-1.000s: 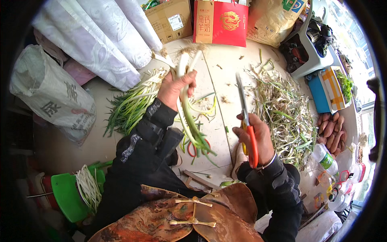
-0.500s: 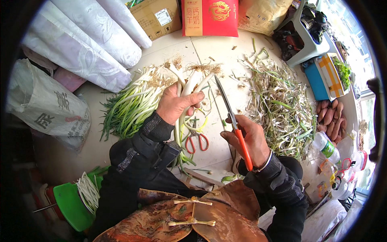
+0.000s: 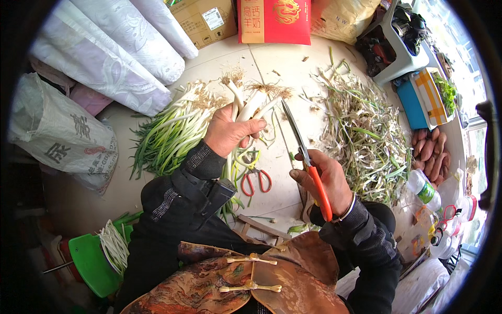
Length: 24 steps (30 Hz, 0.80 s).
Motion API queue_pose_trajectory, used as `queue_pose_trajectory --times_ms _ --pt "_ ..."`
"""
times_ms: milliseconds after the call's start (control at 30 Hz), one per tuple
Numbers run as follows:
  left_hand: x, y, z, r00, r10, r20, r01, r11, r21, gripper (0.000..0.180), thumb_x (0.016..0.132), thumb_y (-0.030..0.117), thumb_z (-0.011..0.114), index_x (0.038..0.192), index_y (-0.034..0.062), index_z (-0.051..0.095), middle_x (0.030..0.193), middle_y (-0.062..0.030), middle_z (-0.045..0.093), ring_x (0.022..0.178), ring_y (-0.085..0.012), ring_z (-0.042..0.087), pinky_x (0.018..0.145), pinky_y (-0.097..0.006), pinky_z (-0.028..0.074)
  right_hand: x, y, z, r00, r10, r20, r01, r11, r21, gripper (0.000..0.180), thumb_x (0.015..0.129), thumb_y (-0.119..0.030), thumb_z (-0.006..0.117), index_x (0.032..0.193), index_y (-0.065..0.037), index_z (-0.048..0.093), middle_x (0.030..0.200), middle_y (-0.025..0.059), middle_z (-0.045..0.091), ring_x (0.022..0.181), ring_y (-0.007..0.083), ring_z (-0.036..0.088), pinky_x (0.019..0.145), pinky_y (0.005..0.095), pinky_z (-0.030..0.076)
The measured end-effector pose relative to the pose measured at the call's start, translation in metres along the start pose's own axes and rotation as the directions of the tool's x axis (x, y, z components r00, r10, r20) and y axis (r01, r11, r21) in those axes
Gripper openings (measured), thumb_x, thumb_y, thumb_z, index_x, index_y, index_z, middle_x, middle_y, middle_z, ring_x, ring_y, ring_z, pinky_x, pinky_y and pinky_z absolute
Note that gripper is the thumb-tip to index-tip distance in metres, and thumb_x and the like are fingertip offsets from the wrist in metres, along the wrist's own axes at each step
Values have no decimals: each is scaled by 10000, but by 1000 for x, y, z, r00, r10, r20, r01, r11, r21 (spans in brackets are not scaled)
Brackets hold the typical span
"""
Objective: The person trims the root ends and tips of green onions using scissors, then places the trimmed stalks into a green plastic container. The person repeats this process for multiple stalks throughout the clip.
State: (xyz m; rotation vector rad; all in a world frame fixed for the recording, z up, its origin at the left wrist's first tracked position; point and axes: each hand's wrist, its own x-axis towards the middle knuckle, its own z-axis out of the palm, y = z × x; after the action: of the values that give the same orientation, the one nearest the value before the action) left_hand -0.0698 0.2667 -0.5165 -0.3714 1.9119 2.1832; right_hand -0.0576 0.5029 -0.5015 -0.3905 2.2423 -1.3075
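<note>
Several thick green onions (image 3: 252,106) with white stems and brown stringy roots are bunched in my left hand (image 3: 230,131). Their roots point away from me, and the green tops hang down toward my lap. My right hand (image 3: 327,180) is closed round the red handle of a long, narrow-bladed knife (image 3: 297,128). Its tip points up and left, close beside the roots of the rightmost onion; I cannot tell whether they touch. Below my left hand, red-handled scissors (image 3: 256,181) lie on the floor. Left of that hand is a pile of green onions (image 3: 175,125).
Dry peelings and leaves (image 3: 363,136) are heaped at the right. Beyond them are reddish tubers (image 3: 431,152), a blue container (image 3: 412,104) and plastic bottles (image 3: 424,191). A white sack (image 3: 63,136) and green stool (image 3: 94,261) stand left. A red box (image 3: 277,23) stands at the back.
The onion bunch in my left hand has shifted slightly right and its roots are fanned a little wider. The knife has moved slightly right and down with my right hand.
</note>
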Motion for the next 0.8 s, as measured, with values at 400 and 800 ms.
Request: queue_pose_trajectory --times_ms 400,800 --pt "-3 -7 15 999 43 -10 -42 993 113 141 784 36 672 889 2 585 704 -52 592 507 -60 506 395 -180 396 -2 7 -2 999 35 -1 -34 985 172 350 796 -208 708 983 54 570 574 40 514 546 76 456 500 249 394" --pt "1 -9 8 997 72 26 -69 992 -108 162 795 54 678 913 13 574 715 -72 593 544 -82 551 427 -167 425 -12 8 -7 989 146 29 -148 959 242 180 855 -160 597 941 -3 575 642 -30 517 537 37 466 484 191 374"
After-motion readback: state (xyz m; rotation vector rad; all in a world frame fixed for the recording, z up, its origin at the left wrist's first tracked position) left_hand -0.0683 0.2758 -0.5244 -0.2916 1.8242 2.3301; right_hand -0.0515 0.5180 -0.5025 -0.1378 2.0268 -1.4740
